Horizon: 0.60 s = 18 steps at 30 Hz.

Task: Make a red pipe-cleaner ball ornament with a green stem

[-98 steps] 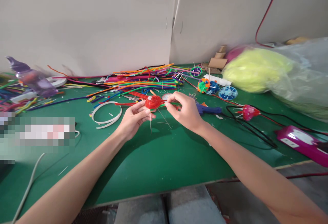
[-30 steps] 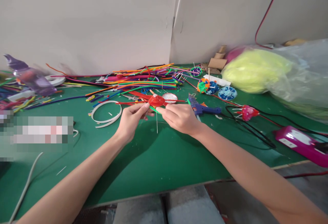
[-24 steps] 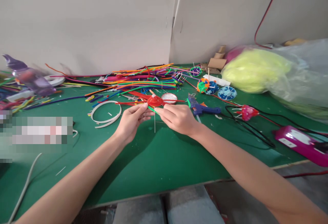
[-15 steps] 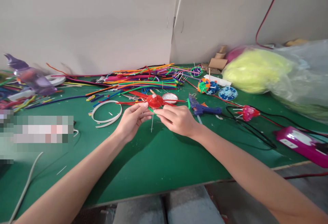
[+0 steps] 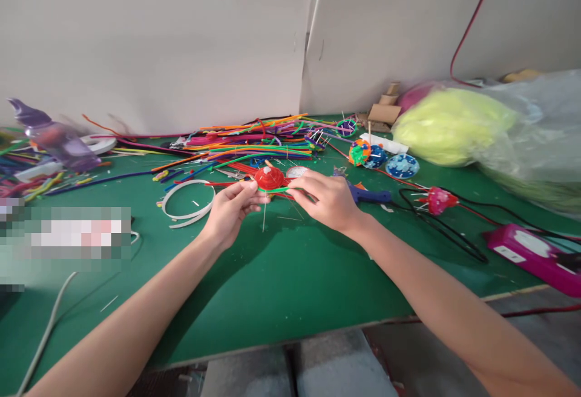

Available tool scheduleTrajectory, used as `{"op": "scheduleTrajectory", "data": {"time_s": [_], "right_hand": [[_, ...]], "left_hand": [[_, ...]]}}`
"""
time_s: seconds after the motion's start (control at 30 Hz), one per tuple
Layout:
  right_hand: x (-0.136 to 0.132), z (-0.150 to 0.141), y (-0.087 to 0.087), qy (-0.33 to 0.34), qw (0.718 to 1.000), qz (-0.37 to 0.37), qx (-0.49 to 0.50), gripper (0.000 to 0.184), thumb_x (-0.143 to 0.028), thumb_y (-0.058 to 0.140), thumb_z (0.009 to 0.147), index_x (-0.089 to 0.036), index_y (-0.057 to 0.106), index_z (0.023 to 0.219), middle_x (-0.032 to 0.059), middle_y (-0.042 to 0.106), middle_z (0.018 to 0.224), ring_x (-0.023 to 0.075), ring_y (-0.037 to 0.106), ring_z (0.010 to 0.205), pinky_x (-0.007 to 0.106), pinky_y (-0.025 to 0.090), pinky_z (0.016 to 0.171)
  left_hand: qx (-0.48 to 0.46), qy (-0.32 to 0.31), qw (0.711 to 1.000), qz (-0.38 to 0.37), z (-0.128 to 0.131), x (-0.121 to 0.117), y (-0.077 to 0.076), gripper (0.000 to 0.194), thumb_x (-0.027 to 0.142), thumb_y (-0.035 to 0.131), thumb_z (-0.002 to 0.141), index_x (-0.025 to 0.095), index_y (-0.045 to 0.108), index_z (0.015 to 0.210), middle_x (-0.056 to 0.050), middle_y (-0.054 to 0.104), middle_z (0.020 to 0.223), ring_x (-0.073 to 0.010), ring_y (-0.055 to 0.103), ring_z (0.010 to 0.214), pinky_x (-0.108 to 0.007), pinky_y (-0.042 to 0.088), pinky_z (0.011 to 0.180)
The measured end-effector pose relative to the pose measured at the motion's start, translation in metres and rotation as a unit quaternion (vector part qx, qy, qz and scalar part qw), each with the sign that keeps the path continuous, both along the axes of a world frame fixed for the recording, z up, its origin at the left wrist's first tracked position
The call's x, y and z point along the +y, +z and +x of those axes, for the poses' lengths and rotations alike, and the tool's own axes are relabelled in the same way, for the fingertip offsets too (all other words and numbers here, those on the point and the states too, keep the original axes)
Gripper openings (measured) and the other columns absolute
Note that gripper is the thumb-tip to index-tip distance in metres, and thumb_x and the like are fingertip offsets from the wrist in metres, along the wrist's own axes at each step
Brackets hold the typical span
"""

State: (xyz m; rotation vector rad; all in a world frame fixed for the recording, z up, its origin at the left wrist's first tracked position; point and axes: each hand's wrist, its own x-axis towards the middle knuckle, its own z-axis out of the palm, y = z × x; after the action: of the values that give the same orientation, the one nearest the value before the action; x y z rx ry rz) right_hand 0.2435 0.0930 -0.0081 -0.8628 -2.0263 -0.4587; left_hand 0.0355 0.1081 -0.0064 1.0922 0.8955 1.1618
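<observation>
My left hand [image 5: 232,206] pinches the left edge of a small red coiled pipe-cleaner dome [image 5: 271,178], held above the table. A light wooden stick pokes from its top, and a thin white stick [image 5: 264,218] hangs below. Along the dome's lower rim runs a green pipe cleaner [image 5: 273,190]. Its right end is pinched between thumb and fingers of my right hand [image 5: 324,197]. Behind that hand, a round dish of small white bits [image 5: 296,172] is partly covered. A blue glue gun [image 5: 372,195] lies just right of it, its front hidden by the hand.
Bundled coloured pipe cleaners [image 5: 254,143] lie at the back. A white strip coil [image 5: 188,200] sits left of my hands. Decorated blue domes [image 5: 402,166], a pink power strip [image 5: 529,258], black cable and yellow-green bagged material [image 5: 454,124] occupy the right. A purple bottle [image 5: 57,140] stands tilted at left.
My right hand has moved right, away from the dome, drawing the green pipe cleaner's end outward so more of it shows. The left hand keeps its hold, and the dome shifts slightly left.
</observation>
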Motion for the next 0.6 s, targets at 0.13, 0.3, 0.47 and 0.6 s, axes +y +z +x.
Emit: {"op": "scheduleTrajectory", "data": {"time_s": [0.13,0.3,0.47,0.6], "right_hand": [[-0.0017,-0.0009,0.0042,0.025,0.998,-0.041,0.045,0.013,-0.020,0.054,0.091,-0.018,0.065,0.084,0.0023,0.070,0.079,0.0109,0.062,0.064,0.023,0.043,0.055],[-0.0014,-0.0006,0.0077,0.074,0.983,-0.121,0.114,0.010,-0.019,0.056,0.087,-0.019,0.064,0.081,0.0013,0.069,0.079,0.0103,0.059,0.062,0.022,0.043,0.053],[0.0029,0.0036,0.0085,0.068,0.977,-0.131,0.157,0.012,-0.022,0.057,0.088,-0.019,0.064,0.078,0.0006,0.069,0.077,0.0108,0.058,0.060,0.024,0.043,0.055],[0.0039,0.0050,0.0091,0.060,0.977,-0.112,0.172,0.016,-0.022,0.057,0.088,-0.019,0.063,0.075,0.0001,0.066,0.071,0.0107,0.055,0.058,0.024,0.041,0.053]], "left_hand": [[-0.016,-0.005,1.000,-0.006,-0.0001,0.0001,0.0016,0.025,0.035,0.077,0.070,0.013,0.066,0.074,-0.005,0.072,0.069,-0.0128,0.069,0.066,-0.017,0.048,0.056],[-0.060,-0.014,0.998,-0.025,-0.0018,0.0022,0.0013,0.021,0.030,0.077,0.071,0.013,0.066,0.073,-0.003,0.070,0.066,-0.0104,0.067,0.060,-0.015,0.048,0.052],[-0.132,0.015,0.991,-0.025,-0.0031,0.0053,0.0030,0.011,0.020,0.073,0.076,0.013,0.065,0.074,0.000,0.068,0.064,-0.0079,0.066,0.058,-0.013,0.049,0.051],[-0.172,0.039,0.983,-0.049,-0.0041,0.0068,0.0056,0.014,0.019,0.065,0.083,0.011,0.062,0.072,-0.001,0.067,0.063,-0.0059,0.065,0.055,-0.011,0.049,0.049]]}}
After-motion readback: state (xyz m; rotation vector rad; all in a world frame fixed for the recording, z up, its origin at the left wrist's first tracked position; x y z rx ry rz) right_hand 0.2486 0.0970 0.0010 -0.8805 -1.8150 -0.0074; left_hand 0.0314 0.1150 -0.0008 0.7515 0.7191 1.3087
